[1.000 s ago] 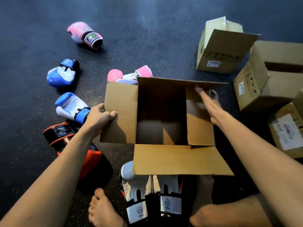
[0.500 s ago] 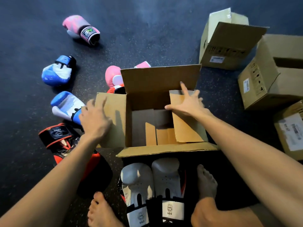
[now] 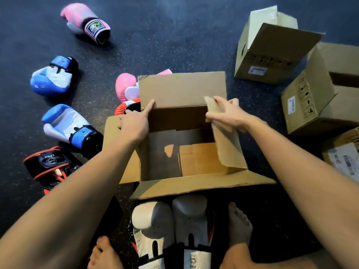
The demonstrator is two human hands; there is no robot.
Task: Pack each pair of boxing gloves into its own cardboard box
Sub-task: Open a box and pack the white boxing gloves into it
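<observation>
An open, empty cardboard box (image 3: 182,90) stands upright on the dark floor in front of me, flaps spread. My left hand (image 3: 136,123) rests on its left rim, index finger on the far flap. My right hand (image 3: 227,113) grips the top of the right side flap (image 3: 227,146). Two white gloves (image 3: 171,228) lie side by side just below the box, between my bare feet. Two blue-and-white gloves (image 3: 52,76) (image 3: 66,123) lie at left. One pink glove (image 3: 85,20) is far left; another pink glove (image 3: 126,86) peeks behind the box.
Three more cardboard boxes (image 3: 272,47) (image 3: 320,90) (image 3: 343,154) stand at right. A black-and-red glove (image 3: 46,164) lies at lower left under my forearm; a red-rimmed one (image 3: 126,108) shows behind the box. My feet (image 3: 239,222) are close to the white gloves.
The box went from tipped toward me to upright. My left hand moved from the left flap to the rim. My right hand shifted from lying flat on the right flap to gripping it.
</observation>
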